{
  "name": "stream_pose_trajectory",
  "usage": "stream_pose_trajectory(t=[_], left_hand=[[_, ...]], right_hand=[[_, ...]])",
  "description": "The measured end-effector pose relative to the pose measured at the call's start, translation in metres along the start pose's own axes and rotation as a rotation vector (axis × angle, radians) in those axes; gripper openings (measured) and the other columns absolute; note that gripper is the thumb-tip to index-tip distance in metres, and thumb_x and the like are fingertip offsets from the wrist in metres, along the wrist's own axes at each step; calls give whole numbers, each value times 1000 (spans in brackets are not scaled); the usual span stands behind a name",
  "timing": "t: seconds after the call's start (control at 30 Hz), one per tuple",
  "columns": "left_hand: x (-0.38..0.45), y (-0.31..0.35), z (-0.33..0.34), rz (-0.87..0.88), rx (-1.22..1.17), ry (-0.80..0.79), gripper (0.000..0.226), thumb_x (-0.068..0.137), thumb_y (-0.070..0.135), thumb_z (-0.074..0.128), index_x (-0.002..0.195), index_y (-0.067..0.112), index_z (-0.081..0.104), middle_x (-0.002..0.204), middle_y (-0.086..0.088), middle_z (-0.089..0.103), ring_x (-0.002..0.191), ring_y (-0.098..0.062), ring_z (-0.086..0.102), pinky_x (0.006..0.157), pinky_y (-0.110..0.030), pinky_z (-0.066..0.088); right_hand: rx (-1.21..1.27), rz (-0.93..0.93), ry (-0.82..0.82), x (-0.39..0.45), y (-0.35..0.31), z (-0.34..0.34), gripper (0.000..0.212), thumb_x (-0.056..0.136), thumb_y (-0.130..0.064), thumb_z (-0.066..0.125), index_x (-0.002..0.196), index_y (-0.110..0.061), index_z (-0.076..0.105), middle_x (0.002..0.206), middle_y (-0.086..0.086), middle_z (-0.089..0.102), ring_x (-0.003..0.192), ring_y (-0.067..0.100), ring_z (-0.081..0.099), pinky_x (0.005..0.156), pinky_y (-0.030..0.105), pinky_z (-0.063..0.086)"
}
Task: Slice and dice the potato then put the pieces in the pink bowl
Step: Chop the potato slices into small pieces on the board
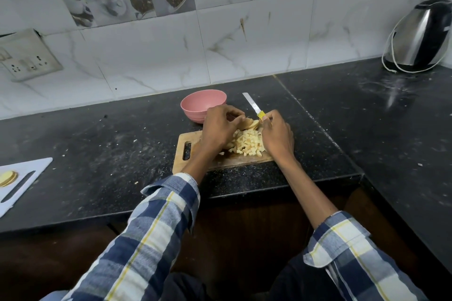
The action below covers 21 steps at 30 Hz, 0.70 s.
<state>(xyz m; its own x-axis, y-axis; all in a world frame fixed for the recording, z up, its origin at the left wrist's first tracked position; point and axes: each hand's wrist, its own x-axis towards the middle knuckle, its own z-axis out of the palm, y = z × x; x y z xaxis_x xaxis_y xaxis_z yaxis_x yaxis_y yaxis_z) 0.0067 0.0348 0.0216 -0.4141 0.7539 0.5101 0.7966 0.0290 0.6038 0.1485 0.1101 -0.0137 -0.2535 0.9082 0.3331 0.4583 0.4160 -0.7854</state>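
Most of the potato lies diced in a pile (247, 143) on the wooden cutting board (182, 154), one uncut slice (252, 124) remaining pinched in the left hand (220, 127) at the far edge, while the right hand (276, 134) grips the knife (253, 106) just right of it and the pink bowl (203, 105) beyond appears unfilled.

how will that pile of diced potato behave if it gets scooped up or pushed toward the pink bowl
The diced potato is a loose heap of small cubes on the wooden board, so it would probably scatter rather than move as one. Cubes are unlikely to roll far. Freshly cut faces may be damp and slightly slippery.
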Motion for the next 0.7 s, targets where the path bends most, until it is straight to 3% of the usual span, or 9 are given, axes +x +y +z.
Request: stream_pose_trajectory(t=[0.13,0.23,0.37,0.57,0.7], left_hand=[[-12,-6,-14,-31,-144,77,6,90,23,80,96,23,83,92,14,74,82,0,69,79,-27,59],[-27,-18,-28,-63,-154,87,8,88,24,83,96,23,82,86,14,67,76,1,67,70,-20,53],[-48,-41,-55,-64,-40,101,12,84,27,86,95,28,83,93,16,72,77,1,65,72,-21,54],[-79,-62,-73,-74,-21,33,17,80,18,88,94,27,83,92,11,70,76,-4,67,72,-21,52],[-86,-63,-74,-97,-83,-9,26,77,14,75,98,26,83,98,10,73,84,-3,69,78,-17,52]], right_hand=[[-7,-25,18,-3,-3,-2,14,109,-26,47,100,-21,56,86,-2,68,76,22,64,66,41,49],[-65,-133,61,-10,-9,-6,12,108,-26,50,100,-21,58,75,-2,65,65,20,60,57,35,40],[-64,-265,77,-22,-22,-15,13,106,-29,54,100,-21,63,69,-6,62,56,16,56,49,31,33],[-227,-437,-25,-54,-55,-12,12,101,-29,59,109,-25,67,79,-2,67,71,26,62,58,35,40],[-315,-443,-86,-74,-75,-3,17,96,-28,61,111,-28,67,95,3,73,90,31,66,67,41,51]])
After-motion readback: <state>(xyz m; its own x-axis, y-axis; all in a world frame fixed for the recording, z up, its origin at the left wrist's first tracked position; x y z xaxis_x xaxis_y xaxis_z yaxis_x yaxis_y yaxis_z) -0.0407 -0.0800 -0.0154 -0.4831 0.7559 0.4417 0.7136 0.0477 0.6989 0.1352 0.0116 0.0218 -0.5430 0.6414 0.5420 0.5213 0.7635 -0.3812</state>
